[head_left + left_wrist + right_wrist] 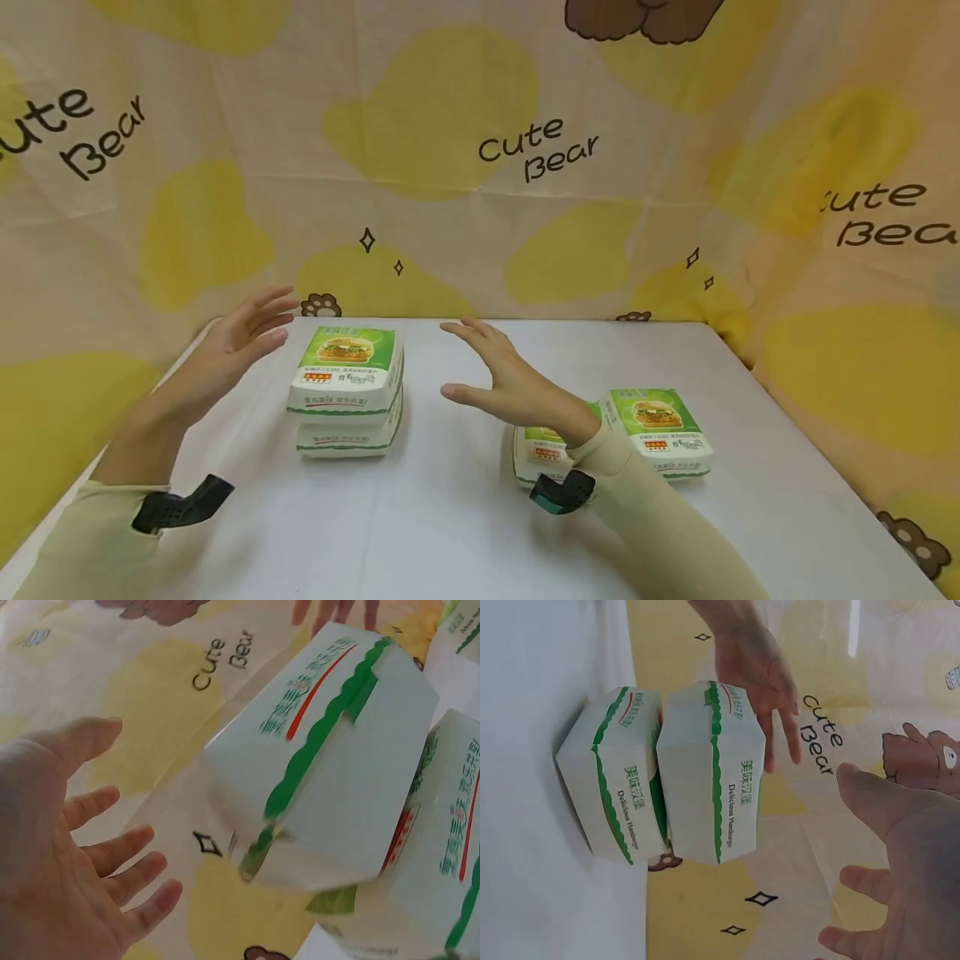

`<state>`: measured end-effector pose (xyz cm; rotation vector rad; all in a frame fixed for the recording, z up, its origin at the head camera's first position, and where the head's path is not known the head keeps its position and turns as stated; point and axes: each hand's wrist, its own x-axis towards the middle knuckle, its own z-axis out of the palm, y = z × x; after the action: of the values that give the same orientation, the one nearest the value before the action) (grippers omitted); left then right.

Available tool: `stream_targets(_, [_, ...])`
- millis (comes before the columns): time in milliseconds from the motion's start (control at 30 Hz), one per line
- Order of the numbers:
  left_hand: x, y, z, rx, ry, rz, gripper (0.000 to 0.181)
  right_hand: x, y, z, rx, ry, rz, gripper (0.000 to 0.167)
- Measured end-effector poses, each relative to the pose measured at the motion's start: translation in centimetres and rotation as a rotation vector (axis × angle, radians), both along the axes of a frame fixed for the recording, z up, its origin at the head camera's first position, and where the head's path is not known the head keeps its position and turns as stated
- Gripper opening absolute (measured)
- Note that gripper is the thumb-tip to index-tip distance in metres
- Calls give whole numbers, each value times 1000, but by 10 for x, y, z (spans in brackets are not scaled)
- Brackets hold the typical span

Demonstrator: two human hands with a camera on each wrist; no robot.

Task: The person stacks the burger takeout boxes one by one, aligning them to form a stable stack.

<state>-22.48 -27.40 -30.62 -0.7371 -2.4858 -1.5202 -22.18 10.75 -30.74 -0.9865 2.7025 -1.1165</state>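
Observation:
Two hamburger boxes stand stacked at the left of the white table, the upper box (347, 371) resting on the lower box (348, 437). To the left of the stack my left hand (234, 343) is raised with fingers spread, apart from the cardboard. On the other side my right hand (517, 379) hangs in the air, its thumb and fingers extended toward the stack, holding nothing. The left wrist view shows the upper box (322, 757) beyond the open palm. From the right wrist, both the upper box (712, 772) and lower box (615, 776) show their printed sides.
Two more hamburger boxes sit at the right of the table (450, 517): one box (660, 429) in plain sight, the other box (538, 454) partly hidden behind my right forearm. A patterned cloth (450, 167) hangs behind the table and along its sides.

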Motion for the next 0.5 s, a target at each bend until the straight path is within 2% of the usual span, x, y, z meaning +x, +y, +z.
stream_targets(200, [0,20,6,-32,35,-9,61,6,19,-1,14,-19,-17,74])
stream_targets(500, [2,22,7,-87,54,-15,62,9,56,-3,46,3,-61,71])
